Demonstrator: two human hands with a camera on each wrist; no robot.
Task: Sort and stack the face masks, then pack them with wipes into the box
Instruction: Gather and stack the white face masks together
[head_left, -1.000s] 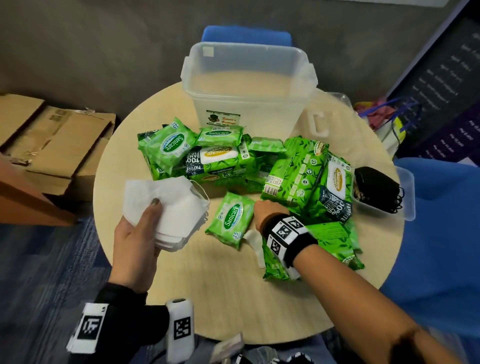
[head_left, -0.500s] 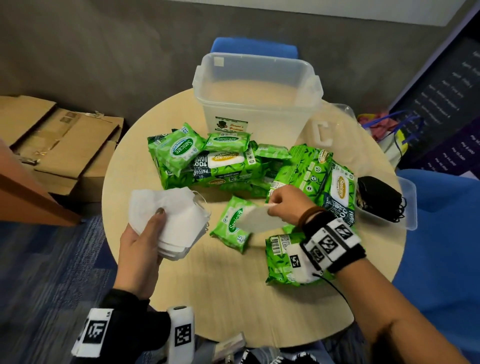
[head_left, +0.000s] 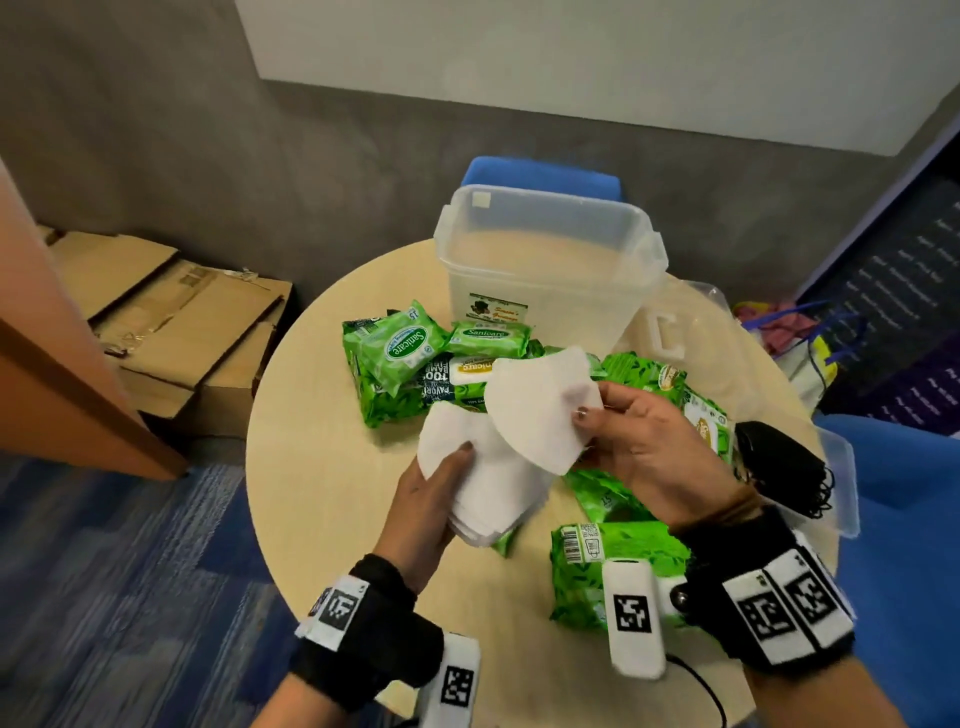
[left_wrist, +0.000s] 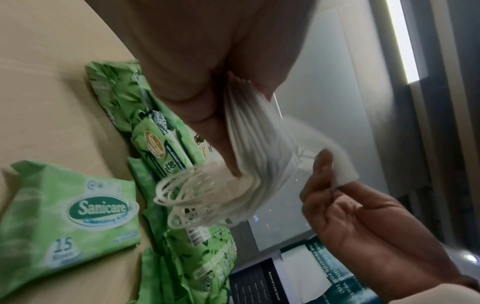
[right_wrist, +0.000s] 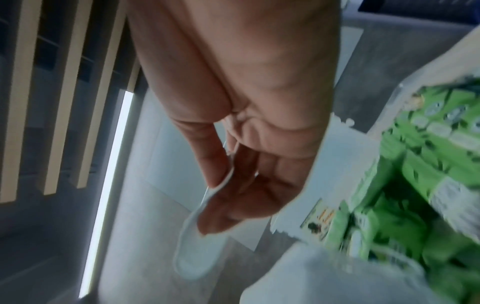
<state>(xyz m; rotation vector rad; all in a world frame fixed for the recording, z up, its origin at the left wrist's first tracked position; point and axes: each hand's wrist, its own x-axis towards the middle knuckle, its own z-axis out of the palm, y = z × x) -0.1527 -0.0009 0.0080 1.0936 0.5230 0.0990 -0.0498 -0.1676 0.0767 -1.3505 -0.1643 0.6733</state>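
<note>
Left hand (head_left: 426, 499): grips fanned stack of flat white fabric masks (head_left: 493, 488)
Right hand (head_left: 644, 441): pinches single curved white fabric mask (head_left: 540, 405)
Left wrist only: bunched white ear loops (left_wrist: 182, 197)

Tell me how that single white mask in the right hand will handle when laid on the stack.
Likely light: the right hand pinches the single white mask by one edge. It holds its folded shape, so probably semi-stiff. The stack in the left hand fans out, so layers may slide.

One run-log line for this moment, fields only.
phase: stacking | left hand: grips white mask stack | right hand: pinches single white mask over stack | box: empty | wipes: on table
</note>
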